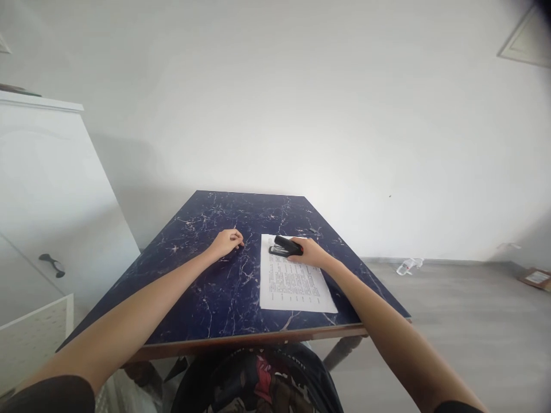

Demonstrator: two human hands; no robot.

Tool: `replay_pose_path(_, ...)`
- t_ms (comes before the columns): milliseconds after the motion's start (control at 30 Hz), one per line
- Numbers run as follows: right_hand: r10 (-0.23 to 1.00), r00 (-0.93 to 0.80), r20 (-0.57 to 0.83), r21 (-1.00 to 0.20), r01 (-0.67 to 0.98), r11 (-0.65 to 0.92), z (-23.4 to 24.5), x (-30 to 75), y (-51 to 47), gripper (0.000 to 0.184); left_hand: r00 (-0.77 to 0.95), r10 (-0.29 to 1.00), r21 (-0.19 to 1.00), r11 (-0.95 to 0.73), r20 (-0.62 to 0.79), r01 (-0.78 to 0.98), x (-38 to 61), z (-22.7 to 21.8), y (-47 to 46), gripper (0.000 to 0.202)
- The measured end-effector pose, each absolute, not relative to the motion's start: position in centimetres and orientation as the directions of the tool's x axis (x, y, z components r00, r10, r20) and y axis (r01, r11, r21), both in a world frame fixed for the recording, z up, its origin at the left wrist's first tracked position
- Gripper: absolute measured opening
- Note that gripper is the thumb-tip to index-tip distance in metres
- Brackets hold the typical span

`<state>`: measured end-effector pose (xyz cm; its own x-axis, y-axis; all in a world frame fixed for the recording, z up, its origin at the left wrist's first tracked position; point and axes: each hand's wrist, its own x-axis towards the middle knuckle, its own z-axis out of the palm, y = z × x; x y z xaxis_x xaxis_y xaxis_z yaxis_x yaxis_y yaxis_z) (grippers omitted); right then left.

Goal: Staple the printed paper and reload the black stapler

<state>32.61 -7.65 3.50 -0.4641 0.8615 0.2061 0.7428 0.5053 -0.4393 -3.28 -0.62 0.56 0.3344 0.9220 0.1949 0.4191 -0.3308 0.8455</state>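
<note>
A printed sheet of paper (295, 282) lies on the dark blue marbled table (206, 298), right of centre. A black stapler (284, 247) sits over the sheet's far left corner, and my right hand (310, 253) is wrapped round its rear end. My left hand (227, 242) rests on the bare tabletop just left of the sheet, its fingers curled in and pinched together; nothing I can make out shows in them.
A white cabinet (47, 195) with a dark handle (52, 264) stands close on the left. The white wall runs just behind the table. On the grey floor at right lie a plastic bottle (408, 265) and a flat brown box (536, 278).
</note>
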Motion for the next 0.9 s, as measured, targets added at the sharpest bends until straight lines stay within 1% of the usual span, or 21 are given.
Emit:
replay_pose_path(100,0.897,-0.405,0.174,-0.424,0.792,0.440,3.4,36.7,-8.7,0.052,0.353,0.912,0.825,-0.360,0.212,0.436,-3.3,0.3,-0.3,0.022)
replay_pose_path(267,0.950,-0.296,0.104,-0.434,0.846,0.311,3.1,42.9,-10.4,0.060,0.373,0.904,0.791,-0.380,0.208,0.481,-3.2,0.4,-0.3,0.020)
replay_pose_path(367,0.967,-0.242,0.078,-0.456,0.854,0.251,3.0,45.2,-11.0,0.062,0.384,0.901,0.775,-0.388,0.205,0.498,-3.1,0.7,-0.5,0.017)
replay_pose_path(433,0.969,-0.234,0.079,-0.474,0.846,0.243,3.0,45.8,-10.9,0.063,0.387,0.897,0.753,-0.404,0.214,0.520,-3.0,0.8,-0.6,0.015)
replay_pose_path(500,0.961,-0.260,0.099,-0.471,0.838,0.275,3.1,45.8,-10.4,0.063,0.387,0.891,0.688,-0.435,0.237,0.581,-2.7,0.8,-0.9,0.015)
replay_pose_path(567,0.951,-0.287,0.111,-0.454,0.837,0.306,3.3,45.3,-9.7,0.062,0.419,0.866,0.579,-0.495,0.272,0.648,-2.4,0.7,-1.3,0.014)
replay_pose_path(633,0.948,-0.298,0.111,-0.451,0.835,0.315,3.4,44.7,-9.1,0.063,0.477,0.823,0.478,-0.568,0.309,0.670,-2.0,0.7,-1.8,0.012)
replay_pose_path(733,0.937,-0.332,0.105,-0.511,0.791,0.337,3.5,44.3,-8.6,0.077,0.533,0.785,0.415,-0.620,0.317,0.666,-1.8,0.9,-2.4,0.012)
replay_pose_path(800,0.933,-0.325,0.154,-0.579,0.736,0.351,3.8,44.7,-8.2,0.084,0.548,0.789,0.399,-0.613,0.277,0.682,-1.8,1.1,-2.5,0.012)
replay_pose_path(833,0.937,-0.284,0.205,-0.616,0.706,0.349,3.9,45.0,-7.9,0.081,0.555,0.791,0.388,-0.610,0.257,0.691,-1.9,1.2,-2.5,0.013)
replay_pose_path(867,0.940,-0.207,0.272,-0.658,0.673,0.339,4.0,45.4,-7.5,0.074,0.561,0.792,0.373,-0.609,0.240,0.700,-1.9,1.3,-2.6,0.014)
replay_pose_path(900,0.936,-0.095,0.340,-0.707,0.631,0.320,4.1,45.8,-6.9,0.067,0.567,0.791,0.356,-0.610,0.229,0.707,-1.9,1.5,-2.6,0.014)
